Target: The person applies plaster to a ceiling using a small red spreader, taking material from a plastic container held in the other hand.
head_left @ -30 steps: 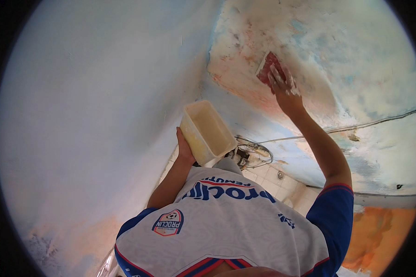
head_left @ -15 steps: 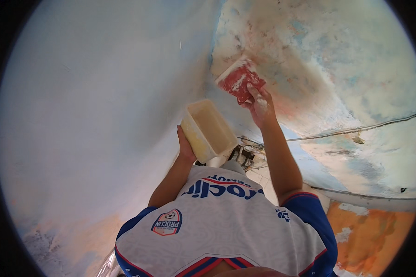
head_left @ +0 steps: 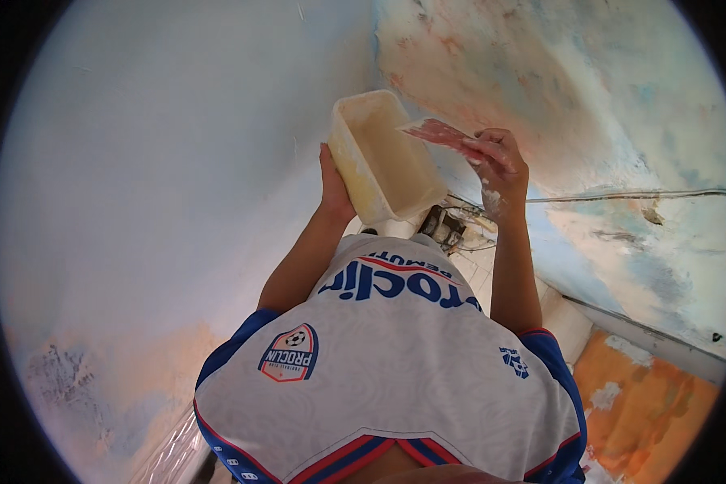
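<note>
A cream rectangular plastic tub rests tilted in my left hand, its mouth facing up and its inside coated with pale filler. The fingers behind the tub's wall are hidden. In my right hand is a flat red putty spreader, smeared with white. Its far edge overlaps the tub's right rim in this view; whether it touches cannot be told. White smears mark my right wrist.
A pale wall fills the left side and meets a patchy, stained wall at a corner. A cable runs along the right wall. Below lie a dark cluttered object and floor tiles. Orange paint shows lower right.
My right hand has brought the spreader away from the stained wall, rightward, turning it toward the tub. My left hand has raised the tub farther up in the view.
</note>
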`<state>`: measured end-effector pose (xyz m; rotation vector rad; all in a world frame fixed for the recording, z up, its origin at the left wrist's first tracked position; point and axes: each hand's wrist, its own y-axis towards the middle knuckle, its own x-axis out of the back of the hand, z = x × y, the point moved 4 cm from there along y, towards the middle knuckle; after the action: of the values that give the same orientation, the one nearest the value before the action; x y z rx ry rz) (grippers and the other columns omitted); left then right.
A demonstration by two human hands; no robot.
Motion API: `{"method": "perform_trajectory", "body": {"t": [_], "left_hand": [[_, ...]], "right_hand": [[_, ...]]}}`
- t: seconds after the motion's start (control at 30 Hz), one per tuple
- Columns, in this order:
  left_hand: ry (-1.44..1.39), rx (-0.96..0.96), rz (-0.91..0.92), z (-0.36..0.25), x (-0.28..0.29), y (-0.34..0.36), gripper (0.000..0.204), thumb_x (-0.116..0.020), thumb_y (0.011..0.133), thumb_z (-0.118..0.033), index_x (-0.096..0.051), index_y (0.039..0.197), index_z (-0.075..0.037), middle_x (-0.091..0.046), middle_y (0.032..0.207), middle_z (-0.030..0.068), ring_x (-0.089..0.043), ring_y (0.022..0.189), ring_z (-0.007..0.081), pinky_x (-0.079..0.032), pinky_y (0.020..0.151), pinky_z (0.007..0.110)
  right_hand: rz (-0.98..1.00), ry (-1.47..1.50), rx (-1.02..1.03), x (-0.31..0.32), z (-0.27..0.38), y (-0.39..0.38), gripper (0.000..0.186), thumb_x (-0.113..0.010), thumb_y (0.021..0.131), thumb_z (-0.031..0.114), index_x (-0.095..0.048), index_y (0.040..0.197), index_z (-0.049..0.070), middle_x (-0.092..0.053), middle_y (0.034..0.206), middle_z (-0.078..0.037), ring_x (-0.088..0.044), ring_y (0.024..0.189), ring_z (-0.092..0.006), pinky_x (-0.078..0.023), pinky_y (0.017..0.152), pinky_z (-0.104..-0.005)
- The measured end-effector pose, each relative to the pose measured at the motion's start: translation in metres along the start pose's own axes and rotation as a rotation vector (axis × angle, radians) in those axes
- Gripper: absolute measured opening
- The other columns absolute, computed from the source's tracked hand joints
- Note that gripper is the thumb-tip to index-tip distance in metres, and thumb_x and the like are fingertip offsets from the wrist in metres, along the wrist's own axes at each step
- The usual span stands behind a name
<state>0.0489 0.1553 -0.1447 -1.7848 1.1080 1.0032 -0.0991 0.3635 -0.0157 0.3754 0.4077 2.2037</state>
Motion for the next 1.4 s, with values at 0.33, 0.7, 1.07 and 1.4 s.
{"method": "perform_trajectory", "body": {"t": [0.33,0.7,1.07,1.4], "left_hand": [[-0.133,-0.158,0.191,0.023,-0.046,-0.027,0.081,-0.022,0.103,-0.071,-0.037,0.157,-0.014,-0.048,0.154,0.0116,-0.049,0.138,0.0332,-0.043,0.115,0.05],[-0.02,-0.192,0.084,0.087,-0.078,-0.032,0.08,-0.02,0.102,-0.071,-0.038,0.157,-0.016,-0.047,0.155,0.0099,-0.047,0.141,0.0324,-0.041,0.116,0.048],[0.005,-0.24,0.087,0.171,-0.098,-0.03,0.08,-0.016,0.102,-0.07,-0.04,0.156,-0.016,-0.048,0.154,0.0099,-0.048,0.14,0.032,-0.042,0.115,0.048],[0.042,-0.355,-0.037,0.202,-0.106,-0.043,0.081,-0.01,0.102,-0.069,-0.038,0.157,-0.016,-0.046,0.156,0.0103,-0.044,0.143,0.0314,-0.038,0.118,0.048]], "right_hand": [[-0.078,-0.474,0.113,0.029,0.042,-0.051,0.048,-0.062,0.078,-0.01,-0.079,0.115,0.015,-0.057,0.136,-0.014,-0.059,0.12,-0.0243,-0.054,0.094,-0.0357],[-0.006,0.123,-0.121,0.103,0.086,-0.099,0.041,-0.054,0.087,-0.01,-0.073,0.122,0.001,-0.073,0.114,-0.014,-0.067,0.089,-0.0135,-0.052,0.079,-0.0254],[-0.141,0.167,-0.194,0.173,0.092,-0.132,0.047,-0.07,0.091,-0.007,-0.052,0.134,-0.002,-0.074,0.108,-0.013,-0.071,0.098,-0.0171,-0.057,0.087,-0.0292],[-0.213,0.605,-0.22,0.205,0.056,-0.135,0.044,-0.058,0.096,-0.003,-0.045,0.137,0.004,-0.065,0.123,-0.015,-0.069,0.101,-0.0221,-0.058,0.09,-0.0344]]}}
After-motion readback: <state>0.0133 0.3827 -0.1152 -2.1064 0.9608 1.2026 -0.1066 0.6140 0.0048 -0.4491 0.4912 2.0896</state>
